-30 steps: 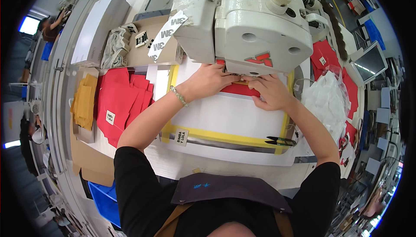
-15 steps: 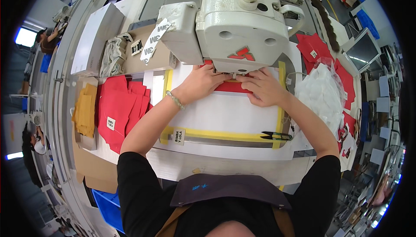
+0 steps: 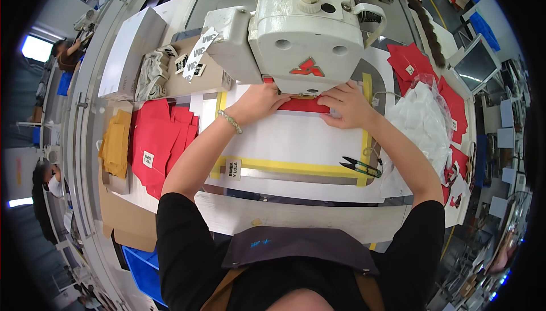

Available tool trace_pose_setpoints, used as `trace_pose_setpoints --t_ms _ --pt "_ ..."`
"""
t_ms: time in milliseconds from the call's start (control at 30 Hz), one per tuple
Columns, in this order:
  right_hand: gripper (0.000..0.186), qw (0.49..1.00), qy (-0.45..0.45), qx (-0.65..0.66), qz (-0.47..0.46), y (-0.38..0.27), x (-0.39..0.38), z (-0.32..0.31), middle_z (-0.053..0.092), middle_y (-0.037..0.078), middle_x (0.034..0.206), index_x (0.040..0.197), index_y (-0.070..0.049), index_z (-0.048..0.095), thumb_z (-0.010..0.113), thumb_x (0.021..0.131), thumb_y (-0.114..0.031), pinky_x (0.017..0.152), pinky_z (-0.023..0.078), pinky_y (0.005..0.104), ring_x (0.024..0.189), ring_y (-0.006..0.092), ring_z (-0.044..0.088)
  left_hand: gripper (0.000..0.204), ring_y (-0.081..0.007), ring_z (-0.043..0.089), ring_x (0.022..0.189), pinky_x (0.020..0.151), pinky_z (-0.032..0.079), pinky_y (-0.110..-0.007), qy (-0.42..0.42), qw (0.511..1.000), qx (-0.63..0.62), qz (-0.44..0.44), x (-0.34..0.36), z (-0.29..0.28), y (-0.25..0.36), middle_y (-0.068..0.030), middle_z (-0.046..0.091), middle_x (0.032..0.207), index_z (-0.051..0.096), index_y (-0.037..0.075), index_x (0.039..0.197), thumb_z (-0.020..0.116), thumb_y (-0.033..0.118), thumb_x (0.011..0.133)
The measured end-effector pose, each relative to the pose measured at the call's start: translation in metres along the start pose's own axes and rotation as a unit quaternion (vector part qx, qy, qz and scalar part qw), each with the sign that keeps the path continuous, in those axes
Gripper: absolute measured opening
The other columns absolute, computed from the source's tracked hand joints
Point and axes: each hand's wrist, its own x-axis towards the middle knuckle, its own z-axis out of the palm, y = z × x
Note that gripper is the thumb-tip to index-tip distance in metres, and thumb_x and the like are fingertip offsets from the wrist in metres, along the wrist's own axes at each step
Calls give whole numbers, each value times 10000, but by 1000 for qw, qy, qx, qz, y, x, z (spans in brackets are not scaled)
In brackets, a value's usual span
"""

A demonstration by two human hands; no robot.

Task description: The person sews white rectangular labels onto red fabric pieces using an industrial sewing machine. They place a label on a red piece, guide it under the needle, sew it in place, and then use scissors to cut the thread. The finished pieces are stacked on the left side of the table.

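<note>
A strip of red fabric (image 3: 305, 105) lies under the front of a white sewing machine (image 3: 307, 41). On its left end rests my left hand (image 3: 257, 104), fingers close together and holding the cloth beside the needle area. My right hand (image 3: 349, 106) grips the right end between thumb and bent fingers. Part of the fabric is hidden beneath the machine head and my fingers. A narrow tan strip shows along the fabric's far edge by the presser. Below lies a white work sheet (image 3: 296, 143) bordered with yellow tape.
Thread snips (image 3: 362, 166) lie near my right forearm. Red fabric pieces (image 3: 156, 143) and a box of yellow pieces (image 3: 116, 143) sit left. A cardboard box (image 3: 211, 75) holds labels. White pieces in clear plastic (image 3: 420, 129) and more red fabric (image 3: 410, 63) are right.
My right hand has moved right, away from the needle area, uncovering more of the red fabric. My left hand has shifted slightly left. The whole view has moved a little.
</note>
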Motion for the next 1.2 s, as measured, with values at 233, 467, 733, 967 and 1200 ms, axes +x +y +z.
trace_pose_setpoints --t_ms 233,467,733,967,1200 --pt "265 999 -17 -16 34 1 0 -1 619 28 1089 989 -147 691 748 761 -269 914 378 403 1061 227 542 161 -294 635 903 815 479 -393 57 998 5 14 -6 -2 4 -93 683 995 726 104 1002 665 165 867" --pt "199 992 -101 2 71 -2 1 -18 652 -14 1093 965 -142 718 722 791 -238 957 328 442 1093 206 540 316 -225 587 1073 979 369 -386 33 994 66 -85 -29 -29 17 -53 660 1105 686 83 1101 709 232 824" --pt "121 992 -97 -22 78 -20 -22 -35 669 -54 991 892 -144 702 725 786 -197 878 332 407 1037 160 558 304 -198 609 1000 911 438 -354 88 994 70 7 -43 -16 32 -32 671 1056 682 58 1052 735 182 780" --pt "115 993 -21 -50 102 -33 -24 -26 658 -44 906 837 -142 652 739 763 -154 820 333 377 923 145 580 252 -217 652 816 755 517 -334 93 989 104 49 -31 1 55 -75 682 915 674 34 956 728 214 788" --pt "108 974 62 24 215 -36 -16 -26 655 -42 801 806 -139 642 742 773 -115 810 308 347 823 137 587 174 -172 603 653 573 486 -296 153 967 174 104 -17 19 55 -18 559 670 610 73 775 693 225 785"
